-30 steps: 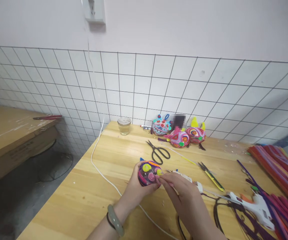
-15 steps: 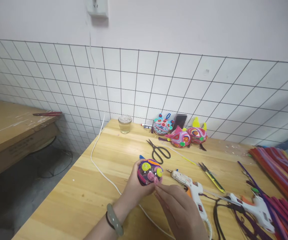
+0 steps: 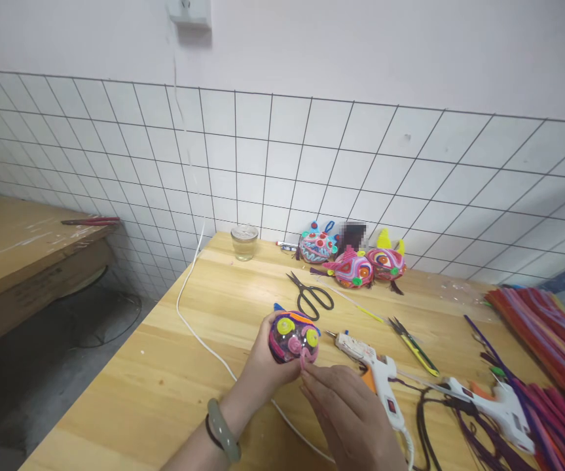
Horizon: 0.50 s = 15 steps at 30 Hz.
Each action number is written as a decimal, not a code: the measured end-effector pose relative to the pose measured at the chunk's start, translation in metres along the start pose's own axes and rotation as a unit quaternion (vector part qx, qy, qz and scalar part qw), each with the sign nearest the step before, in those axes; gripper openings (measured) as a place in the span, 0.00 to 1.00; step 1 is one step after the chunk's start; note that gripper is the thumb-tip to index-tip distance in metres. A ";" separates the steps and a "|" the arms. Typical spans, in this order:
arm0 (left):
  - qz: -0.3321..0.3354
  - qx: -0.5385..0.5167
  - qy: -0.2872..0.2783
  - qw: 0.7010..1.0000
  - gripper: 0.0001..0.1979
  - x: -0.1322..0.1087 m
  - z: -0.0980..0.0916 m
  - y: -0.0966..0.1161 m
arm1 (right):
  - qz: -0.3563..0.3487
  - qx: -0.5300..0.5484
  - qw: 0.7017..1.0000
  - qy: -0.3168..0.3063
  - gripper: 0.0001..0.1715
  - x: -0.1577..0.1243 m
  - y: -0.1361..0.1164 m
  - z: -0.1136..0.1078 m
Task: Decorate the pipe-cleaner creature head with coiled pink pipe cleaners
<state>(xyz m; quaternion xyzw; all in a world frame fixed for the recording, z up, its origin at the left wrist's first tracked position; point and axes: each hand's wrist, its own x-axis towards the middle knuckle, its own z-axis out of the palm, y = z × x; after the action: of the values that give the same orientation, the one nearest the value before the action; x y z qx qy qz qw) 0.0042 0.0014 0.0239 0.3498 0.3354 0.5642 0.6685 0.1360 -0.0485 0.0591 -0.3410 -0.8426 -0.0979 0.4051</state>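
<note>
A dark, shiny round ornament (image 3: 287, 341) with yellow spiral eyes, a pink spiral nose, an orange and purple band and a blue tip is held above the wooden table. My left hand (image 3: 266, 360) wraps round its left side and underside. At its lower right, my right hand (image 3: 348, 405) pinches a thin pink strip (image 3: 304, 358) against the surface. The far end of the strip is hidden by my fingers. Black scissors (image 3: 310, 296) lie just behind the ornament, and a white glue gun (image 3: 373, 366) lies beside my right hand.
At the back of the table (image 3: 198, 392) stand a glass jar (image 3: 245, 243) and three finished-looking ornaments (image 3: 318, 245). To the right lie yellow-black snips (image 3: 414, 347), a second glue gun (image 3: 498, 409) and bundles of coloured strips (image 3: 547, 340). A white cable (image 3: 213, 355) crosses the table.
The pink strip at the ornament's lower right shows a little more, and my right fingers sit slightly lower. My left hand keeps its hold. The camera view has shifted slightly.
</note>
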 end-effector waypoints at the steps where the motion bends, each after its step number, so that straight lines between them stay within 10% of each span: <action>1: 0.000 0.001 0.001 1.000 0.33 0.000 0.000 0.000 | -0.002 0.003 1.000 0.001 0.13 0.000 0.000 0.000; 15: 0.030 0.046 -0.052 0.997 0.32 0.003 -0.007 -0.010 | -0.037 -0.011 0.999 0.009 0.11 -0.001 0.002 0.003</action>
<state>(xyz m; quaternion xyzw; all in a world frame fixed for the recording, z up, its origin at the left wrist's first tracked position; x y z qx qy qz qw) 0.0042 0.0039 0.0118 0.4186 0.3156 0.5489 0.6511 0.1359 -0.0459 0.0557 -0.3130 -0.8499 -0.1251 0.4051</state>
